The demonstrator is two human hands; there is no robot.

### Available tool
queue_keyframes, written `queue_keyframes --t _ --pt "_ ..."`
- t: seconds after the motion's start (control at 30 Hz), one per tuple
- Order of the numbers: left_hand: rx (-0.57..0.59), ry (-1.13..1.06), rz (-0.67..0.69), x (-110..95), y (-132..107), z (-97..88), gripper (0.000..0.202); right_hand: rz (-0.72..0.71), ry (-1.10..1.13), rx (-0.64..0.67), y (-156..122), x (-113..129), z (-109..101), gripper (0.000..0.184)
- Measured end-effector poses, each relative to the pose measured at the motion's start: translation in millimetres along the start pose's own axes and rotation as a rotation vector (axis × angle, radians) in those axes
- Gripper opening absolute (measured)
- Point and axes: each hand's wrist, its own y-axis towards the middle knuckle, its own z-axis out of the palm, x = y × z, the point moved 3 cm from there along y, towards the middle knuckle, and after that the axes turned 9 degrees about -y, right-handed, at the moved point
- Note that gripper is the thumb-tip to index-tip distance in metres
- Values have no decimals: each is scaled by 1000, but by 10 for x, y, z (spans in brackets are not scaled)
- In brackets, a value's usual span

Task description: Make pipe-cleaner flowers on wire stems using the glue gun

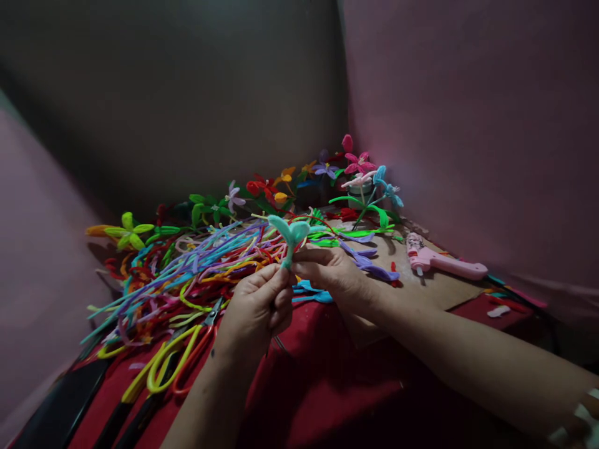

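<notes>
Between both hands stands a mint-green pipe-cleaner flower (291, 234), upright, with rounded petal loops spreading at its top. My left hand (262, 299) is closed around its lower stem, thumb pressed near the base of the petals. From the right, my right hand (330, 271) pinches the stem just under the petals with thumb and forefinger. Thin dark wire ends (279, 343) poke out below the left fist. Behind the hands lies a big heap of coloured pipe cleaners (206, 255). Part of the stem is hidden by the fingers.
A pink hot glue gun (444, 263) rests on a cardboard sheet (421, 293) at right. Scissors (187, 349) and yellow-and-black pliers (140, 380) lie at left near a black flat object (65, 399). Finished pipe-cleaner flowers (264, 187) line the back, beside a small pot (359, 192).
</notes>
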Motion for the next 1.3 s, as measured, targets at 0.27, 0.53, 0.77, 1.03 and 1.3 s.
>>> queue_keyframes --t 0.27,0.53,0.77,1.03,1.3 --pt "116 -251 -100 57 1 8 19 104 25 48 24 -132 -61 17" --pt "259 -388 -151 124 -34 -1 22 104 111 142 34 -207 -57 16" --pt "168 -253 -138 100 8 -17 19 -1 38 132 41 -149 -79 21" --pt "-17 122 5 88 26 29 32 37 23 -40 61 -93 -101 20" --pt "-112 224 232 10 97 -93 24 -359 -384 -227 -16 21 -104 6"
